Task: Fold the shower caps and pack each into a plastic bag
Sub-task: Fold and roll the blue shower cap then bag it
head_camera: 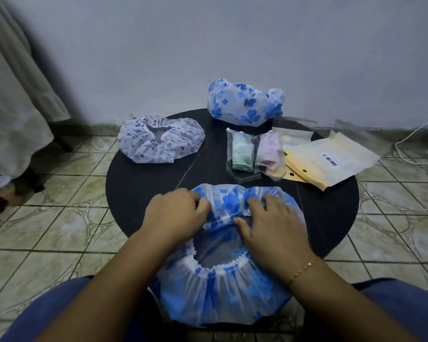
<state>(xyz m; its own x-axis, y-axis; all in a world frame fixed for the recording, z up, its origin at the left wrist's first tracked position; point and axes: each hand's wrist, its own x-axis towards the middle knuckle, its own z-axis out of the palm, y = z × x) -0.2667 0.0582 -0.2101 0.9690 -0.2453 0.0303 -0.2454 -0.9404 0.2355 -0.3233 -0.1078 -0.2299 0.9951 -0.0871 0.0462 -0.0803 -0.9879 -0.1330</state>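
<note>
Pinching the far rim of the blue cap [223,287] with both hands: left hand [176,213] has fingers curled into the gathered edge at its left, right hand [269,223] has fingers bent down on the film at its right, thumb laid along the frilled elastic. Both grips closed on the cap, nothing else in them.

Cap lies opening-up on the near edge of the worktop [139,183]; its near part hangs off over my lap.

Risks, as I judge them:
- Elastic rim is bunched between my grips. Let one side go and it likely springs back, fold lost.
- Film looks thin and slick. An uneven pull from the two hands would skew the fold, leaving it lopsided and too bulky for a bag.
- Overhang toward my lap could drag the cap off the worktop once I lift the far rim.
- Air trapped under the film would puff the fold; needs pressing flat.

Further out: two packed bags [255,151] stand just beyond the cap, touching each other, one greenish, one pinkish. A wide sweep while folding could knock them over. Right of them a stack of flat packets [331,161] overhangs the worktop's right edge; a nudge could send it to the floor. Cannot tell where the empty bags are.

Patterned cap [158,141] sits far left, hanging over the rim. Second blue cap [242,102] sits crumpled at the back by the wall. Both still to fold.
</note>
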